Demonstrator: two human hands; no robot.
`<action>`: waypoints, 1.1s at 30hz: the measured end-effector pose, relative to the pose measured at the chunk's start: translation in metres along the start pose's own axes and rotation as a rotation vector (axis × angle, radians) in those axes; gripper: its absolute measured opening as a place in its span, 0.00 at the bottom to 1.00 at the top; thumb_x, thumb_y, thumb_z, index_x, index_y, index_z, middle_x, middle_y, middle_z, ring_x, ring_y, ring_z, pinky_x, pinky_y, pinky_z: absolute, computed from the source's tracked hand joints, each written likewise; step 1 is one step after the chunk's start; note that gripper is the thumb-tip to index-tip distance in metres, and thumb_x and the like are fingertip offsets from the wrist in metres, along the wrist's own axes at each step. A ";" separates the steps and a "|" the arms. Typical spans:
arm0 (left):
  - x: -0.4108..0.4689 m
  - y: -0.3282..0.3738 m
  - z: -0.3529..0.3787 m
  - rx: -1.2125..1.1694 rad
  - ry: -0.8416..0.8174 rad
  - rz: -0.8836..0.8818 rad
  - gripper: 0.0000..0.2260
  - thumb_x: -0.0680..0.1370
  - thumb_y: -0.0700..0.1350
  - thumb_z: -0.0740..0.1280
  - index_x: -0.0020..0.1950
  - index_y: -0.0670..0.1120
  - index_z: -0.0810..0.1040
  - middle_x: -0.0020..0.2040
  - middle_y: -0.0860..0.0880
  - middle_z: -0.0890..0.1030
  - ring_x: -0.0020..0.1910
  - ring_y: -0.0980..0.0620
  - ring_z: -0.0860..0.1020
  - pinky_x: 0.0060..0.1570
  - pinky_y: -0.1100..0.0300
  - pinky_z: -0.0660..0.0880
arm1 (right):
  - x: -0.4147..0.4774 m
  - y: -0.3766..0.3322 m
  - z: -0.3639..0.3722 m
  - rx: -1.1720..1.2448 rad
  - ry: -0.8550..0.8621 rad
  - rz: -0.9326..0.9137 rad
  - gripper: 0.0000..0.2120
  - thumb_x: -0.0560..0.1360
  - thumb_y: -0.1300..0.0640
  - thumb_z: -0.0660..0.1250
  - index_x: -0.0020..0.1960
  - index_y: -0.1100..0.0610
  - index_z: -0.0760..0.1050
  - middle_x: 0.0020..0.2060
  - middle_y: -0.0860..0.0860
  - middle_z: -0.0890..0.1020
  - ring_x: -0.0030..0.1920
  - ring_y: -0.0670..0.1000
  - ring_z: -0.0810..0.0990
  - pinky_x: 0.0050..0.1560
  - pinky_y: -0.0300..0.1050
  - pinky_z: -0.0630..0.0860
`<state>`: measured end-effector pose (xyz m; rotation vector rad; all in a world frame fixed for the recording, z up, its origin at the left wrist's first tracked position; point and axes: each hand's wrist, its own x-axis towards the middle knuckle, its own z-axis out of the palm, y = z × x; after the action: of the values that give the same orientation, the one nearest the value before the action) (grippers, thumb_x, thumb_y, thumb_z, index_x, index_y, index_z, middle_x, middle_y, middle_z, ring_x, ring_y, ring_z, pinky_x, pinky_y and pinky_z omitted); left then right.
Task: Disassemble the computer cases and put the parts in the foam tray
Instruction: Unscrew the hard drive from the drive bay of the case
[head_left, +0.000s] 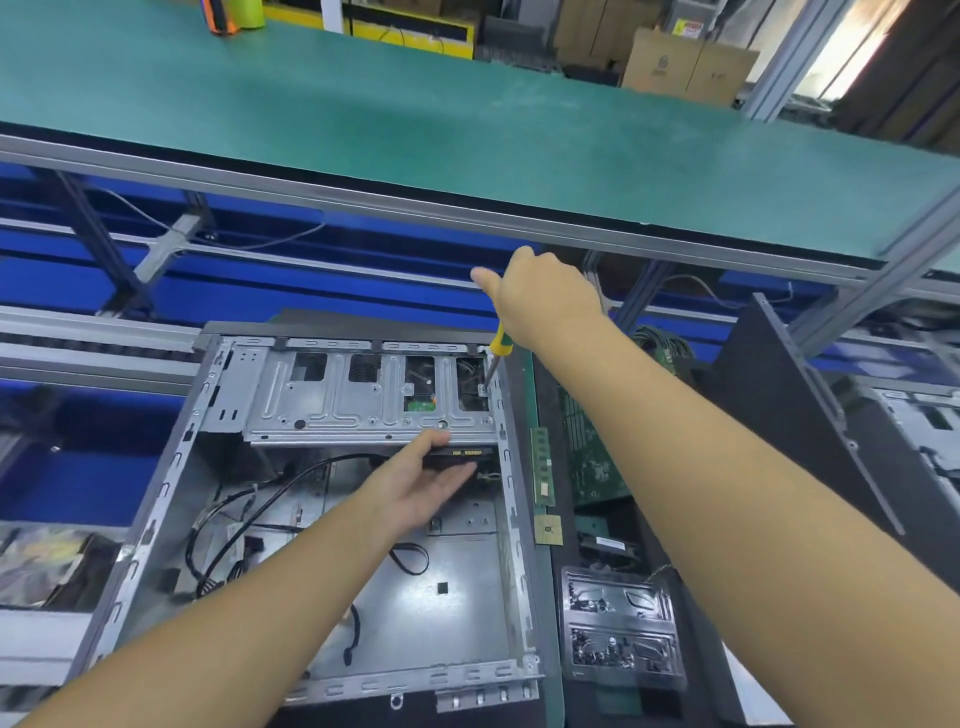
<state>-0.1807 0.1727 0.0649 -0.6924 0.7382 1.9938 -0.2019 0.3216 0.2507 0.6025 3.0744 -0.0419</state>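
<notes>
An open grey computer case (156, 499) lies flat in front of me, with loose black cables on its floor. Across its far end sits a metal drive cage (332, 400). My right hand (545, 301) grips a yellow-green screwdriver (497, 348), whose tip stands on a screw at the cage's right end. My left hand (421, 478) reaches under the cage's front edge, its thumb on top and its fingers flat beneath a black drive (465, 453) that shows below the cage. To the right of the case lies the dark foam tray (571, 535).
The tray holds a RAM stick (542, 466), a CPU chip (548, 530), a green circuit board (592, 457) and a black plastic insert (621, 629) with screws. A dark side panel (779, 395) leans at the right beside another case (924, 431). A green shelf (467, 130) overhangs the bench.
</notes>
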 end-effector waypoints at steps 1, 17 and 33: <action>-0.001 0.001 -0.001 0.005 -0.003 -0.001 0.07 0.76 0.34 0.70 0.53 0.38 0.76 0.57 0.30 0.79 0.57 0.35 0.80 0.51 0.47 0.79 | 0.000 -0.003 0.003 -0.029 0.031 -0.014 0.20 0.85 0.44 0.54 0.57 0.62 0.69 0.40 0.53 0.71 0.38 0.57 0.70 0.34 0.48 0.65; -0.002 0.004 0.001 0.086 -0.019 0.008 0.04 0.77 0.34 0.68 0.51 0.37 0.76 0.54 0.33 0.81 0.57 0.37 0.80 0.55 0.48 0.77 | 0.006 -0.013 -0.016 -0.241 -0.197 -0.085 0.21 0.84 0.55 0.55 0.76 0.50 0.63 0.47 0.56 0.74 0.41 0.58 0.73 0.35 0.52 0.68; 0.000 0.003 0.000 0.070 -0.014 0.022 0.11 0.77 0.35 0.68 0.60 0.38 0.75 0.60 0.32 0.79 0.59 0.37 0.79 0.53 0.48 0.78 | 0.001 -0.012 -0.015 -0.037 -0.137 -0.032 0.15 0.80 0.67 0.59 0.66 0.65 0.65 0.57 0.59 0.75 0.49 0.59 0.71 0.44 0.52 0.68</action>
<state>-0.1831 0.1712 0.0655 -0.6315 0.8068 1.9813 -0.2074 0.3110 0.2662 0.5260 2.9454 -0.0257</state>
